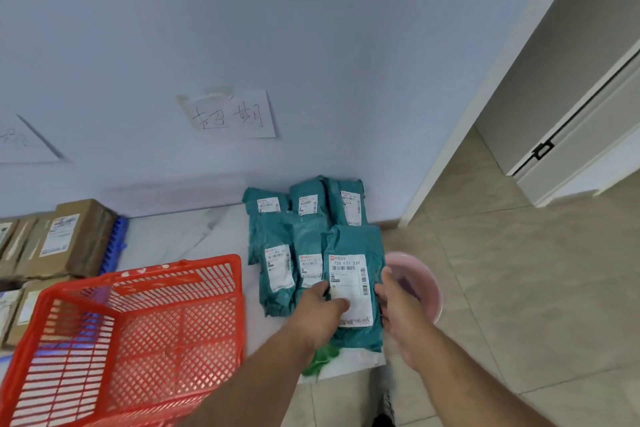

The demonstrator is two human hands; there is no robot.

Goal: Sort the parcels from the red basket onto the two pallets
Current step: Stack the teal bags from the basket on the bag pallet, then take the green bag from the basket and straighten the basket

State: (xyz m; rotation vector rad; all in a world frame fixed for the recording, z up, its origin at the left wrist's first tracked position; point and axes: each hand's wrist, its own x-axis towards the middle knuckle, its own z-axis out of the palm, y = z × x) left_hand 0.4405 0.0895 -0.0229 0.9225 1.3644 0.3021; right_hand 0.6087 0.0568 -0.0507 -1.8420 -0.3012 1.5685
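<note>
A teal parcel (353,243) with a white label lies at the front right of a group of several teal parcels (277,239) on a white board (194,236) by the wall. My left hand (320,308) holds its left edge, with fingers on the label. At the parcel's right edge my right hand (394,302) grips it, thumb on top. The red basket (138,329) stands tilted at the lower left, and no parcel shows inside it. Brown cardboard boxes (69,239) sit on a blue pallet (116,243) at the left.
A pink basin (420,282) stands on the tiled floor just right of the held parcel. Something green (322,360) lies under the parcel's near end. Two handwritten paper signs (232,114) hang on the wall. A doorway with a door (571,135) opens at the right.
</note>
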